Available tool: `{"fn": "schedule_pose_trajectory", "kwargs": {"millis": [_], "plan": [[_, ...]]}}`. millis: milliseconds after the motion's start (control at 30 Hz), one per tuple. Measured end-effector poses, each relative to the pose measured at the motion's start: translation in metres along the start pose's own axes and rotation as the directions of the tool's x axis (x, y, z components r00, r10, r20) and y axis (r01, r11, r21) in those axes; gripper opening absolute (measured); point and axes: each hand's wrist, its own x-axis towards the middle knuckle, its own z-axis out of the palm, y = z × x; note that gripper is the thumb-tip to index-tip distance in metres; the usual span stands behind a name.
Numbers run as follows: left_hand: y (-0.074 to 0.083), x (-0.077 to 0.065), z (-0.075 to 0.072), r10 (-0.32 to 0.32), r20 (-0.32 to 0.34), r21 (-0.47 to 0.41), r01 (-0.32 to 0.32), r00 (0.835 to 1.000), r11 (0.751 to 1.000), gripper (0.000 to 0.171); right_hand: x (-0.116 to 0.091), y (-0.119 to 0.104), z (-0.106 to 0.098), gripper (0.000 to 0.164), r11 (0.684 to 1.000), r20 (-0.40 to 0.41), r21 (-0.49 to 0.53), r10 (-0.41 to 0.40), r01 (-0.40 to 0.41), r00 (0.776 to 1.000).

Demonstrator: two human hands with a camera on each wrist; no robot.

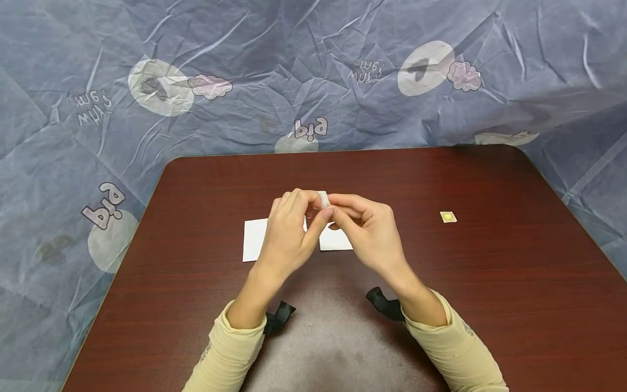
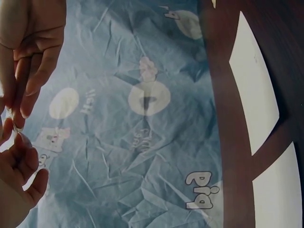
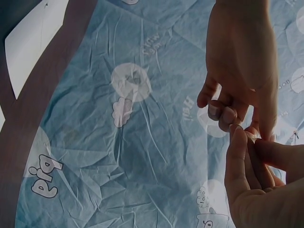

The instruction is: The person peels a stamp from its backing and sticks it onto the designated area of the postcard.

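Small white strip (image 1: 323, 198) between fingers (image 1: 354, 201)

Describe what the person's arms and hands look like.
The left hand and right hand are gloveless. The left sleeve and right sleeve are pale yellow with small greyish markings. A black curved piece shows by the left, another by the right.

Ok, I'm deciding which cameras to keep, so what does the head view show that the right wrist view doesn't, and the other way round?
Only head: the small yellow square on the table, the pale yellow sleeves and the black wrist pieces. The small white piece pinched at the fingertips is clear only there.

Only right wrist: backdrop lettering that looks like "Heii".

Both: the left hand, the right hand, white cards, the red-brown tabletop and the wrinkled blue backdrop with "pig" lettering.
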Motion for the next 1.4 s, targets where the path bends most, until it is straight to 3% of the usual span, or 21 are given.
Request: {"fn": "schedule_pose_trajectory", "kwargs": {"millis": [367, 800, 1133, 1400], "plan": [[-0.0043, -0.0007, 0.0005, 0.042, 0.026, -0.004, -0.042, 0.999, 0.999, 0.044, -0.0004, -0.0025, -0.0005, 0.018, 0.992, -0.012, 0.072, 0.106, -0.105, 0.994], [-0.0072, 0.0006, -0.0002, 0.106, -0.004, -0.08, -0.106, 0.994, 0.991, 0.034, -0.0001, -0.0034, -0.0013, 0.017, 0.991, -0.006, 0.096, 0.092, -0.091, 0.996], [-0.0072, 0.0001, 0.0, 0.1, -0.025, -0.086, -0.102, 0.995, 0.991, 0.038, -0.0001, -0.0048, -0.0027, 0.017, 0.989, -0.003, 0.105, 0.107, -0.106, 0.994], [-0.0075, 0.0006, -0.0029, 0.102, 0.006, -0.104, -0.101, 0.995, 0.989, 0.038, 0.0001, -0.0066, -0.0047, 0.018, 0.989, -0.001, 0.09, 0.116, -0.115, 0.993]]}}
